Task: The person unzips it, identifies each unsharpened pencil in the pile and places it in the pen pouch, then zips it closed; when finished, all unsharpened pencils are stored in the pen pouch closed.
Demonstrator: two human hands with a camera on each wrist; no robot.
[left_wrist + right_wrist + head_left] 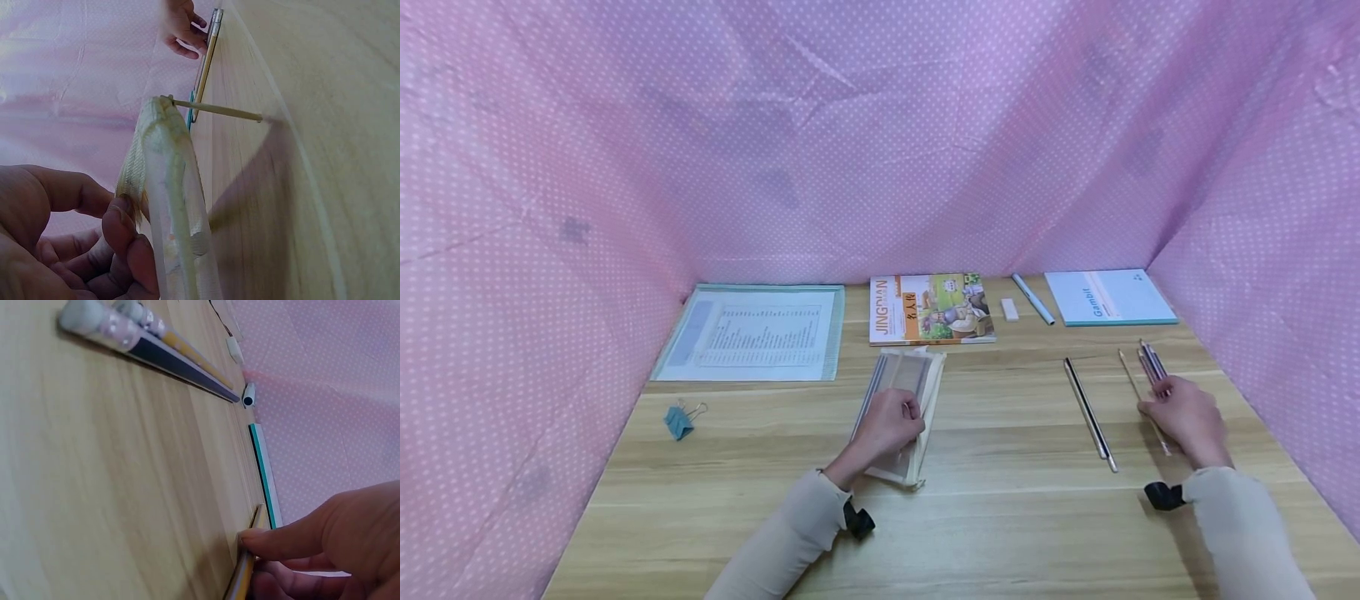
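Right hand (1180,414) curls round a bundle of pencils (1152,365) at the counter's (1000,500) right side, their long axes pointing away from the person. Left hand (889,422) grips the cream pencil pouch (917,375), well apart to the left, its length also running away.

cloth (880,125): pink, white dots | table (1000,517): light wood | clip (679,422): blue

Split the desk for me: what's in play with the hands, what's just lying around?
In play:
left hand gripping the pencil case
right hand pinching the bundle of pencils
dark pencils lying loose between the hands

Lying about:
binder clip
printed sheet
book
eraser
pen
notebook
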